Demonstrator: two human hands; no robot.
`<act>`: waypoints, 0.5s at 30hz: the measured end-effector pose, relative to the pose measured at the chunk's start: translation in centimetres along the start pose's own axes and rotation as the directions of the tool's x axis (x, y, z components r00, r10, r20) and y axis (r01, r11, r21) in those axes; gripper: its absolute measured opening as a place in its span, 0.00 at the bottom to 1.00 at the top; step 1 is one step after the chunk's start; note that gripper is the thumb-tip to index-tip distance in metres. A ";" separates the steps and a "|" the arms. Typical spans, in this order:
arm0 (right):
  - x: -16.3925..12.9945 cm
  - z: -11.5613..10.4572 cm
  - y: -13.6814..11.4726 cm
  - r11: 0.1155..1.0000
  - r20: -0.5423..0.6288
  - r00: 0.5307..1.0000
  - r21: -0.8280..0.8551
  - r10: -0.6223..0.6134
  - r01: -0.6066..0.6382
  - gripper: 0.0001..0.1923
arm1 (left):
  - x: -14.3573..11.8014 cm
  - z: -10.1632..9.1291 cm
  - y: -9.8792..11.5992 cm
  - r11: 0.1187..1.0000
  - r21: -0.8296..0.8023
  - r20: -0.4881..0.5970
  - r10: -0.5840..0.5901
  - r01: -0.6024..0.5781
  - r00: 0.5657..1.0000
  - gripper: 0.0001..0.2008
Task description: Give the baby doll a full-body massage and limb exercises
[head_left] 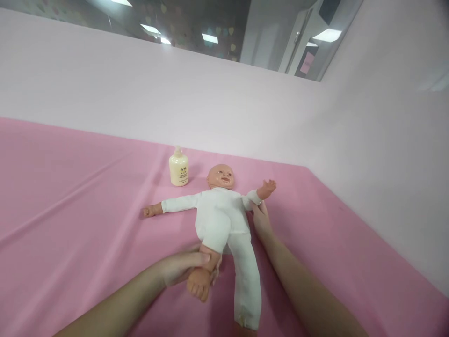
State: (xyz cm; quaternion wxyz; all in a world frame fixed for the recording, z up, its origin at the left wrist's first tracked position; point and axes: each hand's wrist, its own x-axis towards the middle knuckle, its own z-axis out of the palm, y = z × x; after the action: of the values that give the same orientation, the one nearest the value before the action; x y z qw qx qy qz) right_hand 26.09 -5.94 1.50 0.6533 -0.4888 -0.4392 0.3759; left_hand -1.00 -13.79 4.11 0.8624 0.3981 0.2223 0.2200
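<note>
A baby doll (220, 210) with a cloth body in white lies on its back on the pink cover, its head at the far end. My left hand (191, 264) is wrapped round the doll's lower leg just above the bare foot, thumb on top. That leg is bent up at the knee over the belly, while the other lies stretched toward me. At the doll's arm on the right, my right hand (261, 217) grips the sleeve below the doll's raised hand; most of its fingers are hidden. The doll's other arm stretches out to the left on the cover.
A cream-coloured pump bottle (179, 169) stands upright to the left of the doll's head. The pink cover (87, 196) has creases on the left. A white wall (157, 93) runs behind and along the right, with a window (196, 23) above.
</note>
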 end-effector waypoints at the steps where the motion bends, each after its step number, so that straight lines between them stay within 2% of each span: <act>1: 0.2 -0.1 0.2 0.999 -0.019 1.000 0.047 0.016 -0.015 0.20 | -0.2 0.1 0.3 0.998 0.050 0.079 -0.046 0.042 0.996 0.16; 3: 0.6 -0.2 0.6 0.990 -0.043 0.998 0.137 0.050 -0.044 0.22 | -0.6 0.2 0.9 0.973 0.194 0.237 -0.171 0.126 0.956 0.20; 6: 1.3 -0.3 1.0 0.963 -0.102 0.991 0.263 0.082 -0.053 0.25 | -0.7 0.3 1.7 0.896 0.406 0.426 -0.358 0.178 0.831 0.20; 9: 1.8 -0.3 1.3 0.943 -0.145 0.985 0.329 0.096 -0.043 0.29 | -0.3 0.3 2.0 0.849 0.512 0.555 -0.446 0.134 0.703 0.22; 11: 2.0 -0.4 1.5 0.944 -0.148 0.982 0.323 0.114 -0.061 0.28 | -0.2 0.4 1.9 0.844 0.522 0.602 -0.466 0.122 0.649 0.23; 12: 2.1 -0.5 1.6 0.948 -0.148 0.982 0.311 0.116 -0.066 0.28 | -0.2 0.4 1.8 0.858 0.499 0.608 -0.446 0.121 0.657 0.23; 13: 2.1 -0.6 1.8 0.953 -0.148 0.983 0.295 0.114 -0.066 0.27 | -0.3 0.5 1.8 0.882 0.457 0.592 -0.400 0.116 0.700 0.22; 15: 2.2 -0.7 2.0 0.961 -0.145 0.984 0.270 0.102 -0.059 0.26 | -0.6 0.8 1.9 0.937 0.338 0.499 -0.258 0.089 0.827 0.21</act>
State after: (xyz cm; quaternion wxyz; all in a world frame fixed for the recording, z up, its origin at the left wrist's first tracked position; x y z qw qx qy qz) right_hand 27.37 -3.66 -0.03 0.7296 -0.4428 -0.3116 0.4177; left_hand -1.41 -13.42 6.16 0.8358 0.5474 0.0391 -0.0167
